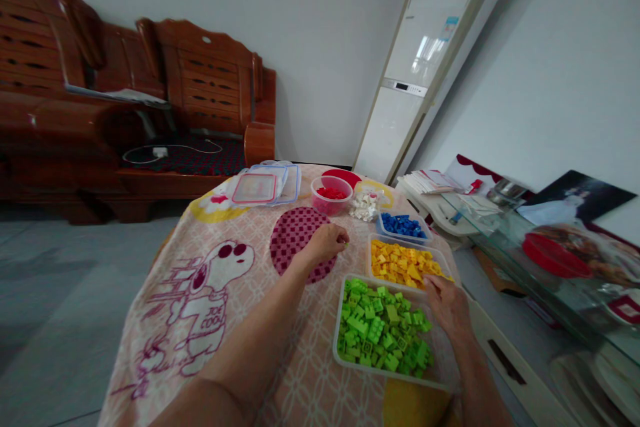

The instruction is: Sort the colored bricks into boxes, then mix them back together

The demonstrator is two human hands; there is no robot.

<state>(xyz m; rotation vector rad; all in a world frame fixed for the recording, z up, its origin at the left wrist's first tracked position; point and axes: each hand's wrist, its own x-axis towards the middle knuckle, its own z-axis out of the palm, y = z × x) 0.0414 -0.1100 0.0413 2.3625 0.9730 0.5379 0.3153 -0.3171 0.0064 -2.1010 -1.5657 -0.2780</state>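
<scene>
My left hand (327,242) is over the dark red checked circle on the cloth, its fingers curled together around something small that I cannot make out. At the right edge of the container of yellow bricks (400,263), my right hand (443,297) has its fingertips pressed together near the bricks; what they pinch, if anything, is hidden. Closest to me sits a clear container of green bricks (380,327). Blue bricks (403,225) fill a smaller container behind the yellow ones. Further back are white bricks (365,205) and a round tub with red bricks (331,193).
Clear lids (255,188) lie at the table's back left. The round table has a patterned cloth (270,347). To the right, a glass shelf (505,240) holds papers and a red bowl (555,255). Wooden seats (210,80) and a tall white cabinet unit (425,33) stand behind.
</scene>
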